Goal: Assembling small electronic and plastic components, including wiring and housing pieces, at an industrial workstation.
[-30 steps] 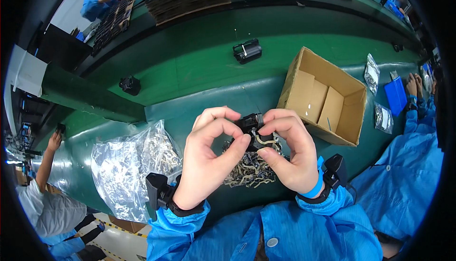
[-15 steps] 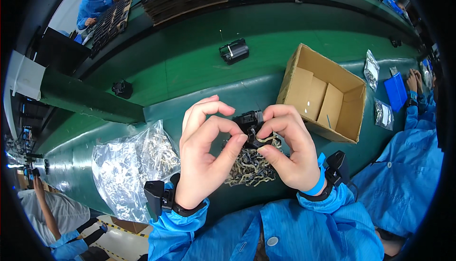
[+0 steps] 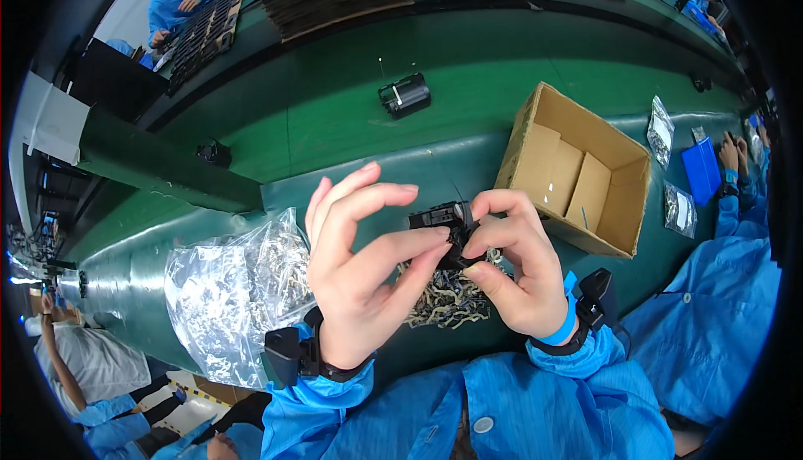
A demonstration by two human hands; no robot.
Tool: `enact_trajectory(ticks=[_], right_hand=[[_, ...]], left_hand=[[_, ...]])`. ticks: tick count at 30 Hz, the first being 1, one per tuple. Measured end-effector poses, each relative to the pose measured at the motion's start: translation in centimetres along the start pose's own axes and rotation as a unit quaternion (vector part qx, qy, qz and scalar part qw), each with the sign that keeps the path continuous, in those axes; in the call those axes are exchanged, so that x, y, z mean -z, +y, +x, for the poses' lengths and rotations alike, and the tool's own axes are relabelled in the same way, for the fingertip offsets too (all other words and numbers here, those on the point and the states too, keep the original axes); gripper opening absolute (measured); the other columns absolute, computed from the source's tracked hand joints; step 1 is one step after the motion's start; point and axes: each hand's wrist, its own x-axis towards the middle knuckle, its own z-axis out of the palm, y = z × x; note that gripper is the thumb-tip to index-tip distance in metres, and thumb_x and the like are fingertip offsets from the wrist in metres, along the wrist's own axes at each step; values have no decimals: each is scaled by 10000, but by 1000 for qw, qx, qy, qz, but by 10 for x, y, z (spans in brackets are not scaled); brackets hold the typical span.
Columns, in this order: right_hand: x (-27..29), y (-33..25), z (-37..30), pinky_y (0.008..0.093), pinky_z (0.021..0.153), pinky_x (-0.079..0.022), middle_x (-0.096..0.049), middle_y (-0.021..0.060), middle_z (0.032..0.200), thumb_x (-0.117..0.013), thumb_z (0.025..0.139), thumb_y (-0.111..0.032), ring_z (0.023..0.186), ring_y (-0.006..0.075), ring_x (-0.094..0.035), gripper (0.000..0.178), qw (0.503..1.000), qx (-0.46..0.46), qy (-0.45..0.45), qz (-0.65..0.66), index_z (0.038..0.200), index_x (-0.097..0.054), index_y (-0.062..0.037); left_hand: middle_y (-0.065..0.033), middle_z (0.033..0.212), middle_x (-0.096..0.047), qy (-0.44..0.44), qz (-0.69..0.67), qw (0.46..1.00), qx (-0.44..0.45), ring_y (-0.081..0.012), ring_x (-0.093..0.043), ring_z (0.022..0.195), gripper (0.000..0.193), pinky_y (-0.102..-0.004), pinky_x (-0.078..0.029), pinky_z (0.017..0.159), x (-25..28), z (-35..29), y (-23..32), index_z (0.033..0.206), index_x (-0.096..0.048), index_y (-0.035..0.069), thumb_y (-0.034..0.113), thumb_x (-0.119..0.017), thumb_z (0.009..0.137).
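A small black plastic housing (image 3: pixel 438 215) is held up in front of me, over a loose pile of short cream-and-dark flexible strips (image 3: pixel 452 305). My right hand (image 3: pixel 523 272) closes its thumb and bent fingers on the right side of the housing. From the left, my left hand (image 3: pixel 360 272) brings thumb and index fingertips together against the housing's near side, its other fingers raised and spread. Whatever lies between those left fingertips is hidden. Left of the pile lies a clear plastic bag (image 3: pixel 238 293) filled with similar strips.
An open cardboard box (image 3: pixel 577 176) stands to the right, beyond my right hand. Farther off on the green bench is another black housing (image 3: pixel 404 94), with a dark part (image 3: pixel 214 153) at left. Small bags (image 3: pixel 679 209) and a blue tray (image 3: pixel 701 171) lie near a co-worker at right.
My left thumb and index finger have moved right and straightened, closing together at the housing. The left hand's other fingers have spread wider. My right hand keeps its hold.
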Motion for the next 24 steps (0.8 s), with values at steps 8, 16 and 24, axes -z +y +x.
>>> enact_trajectory(ticks=[8, 16, 24], right_hand=[[-8, 2, -4, 310, 862, -468, -482, 133, 1127, -656, 805, 19, 998, 210, -539, 273, 991, -32, 51, 115, 1060, -564, -15], [3, 4, 3, 311, 887, -480, -481, 148, 1169, -657, 813, 27, 1025, 212, -572, 382, 999, 0, 33, 5, 1164, -507, 9], [-2, -6, 10, 368, 987, -456, -499, 167, 1180, -665, 795, 51, 1121, 279, -577, 542, 996, -32, -70, 50, 1268, -404, 9]], left_hand=[[-57, 1099, -662, -15, 98, 991, -88, -307, -577, 1148, 263, -528, -302, 1067, 1, 1, 4, 846, -736, 162, 28, -791, 626], [-72, 1135, -646, -16, 148, 988, -41, -308, -539, 1184, 280, -487, -297, 1077, -9, 0, 16, 911, -753, 152, 24, -744, 662], [-93, 1178, -587, -129, -146, 978, 70, -341, -444, 1268, 186, -478, -324, 1071, 23, 14, -14, 816, -748, 95, 57, -785, 638]])
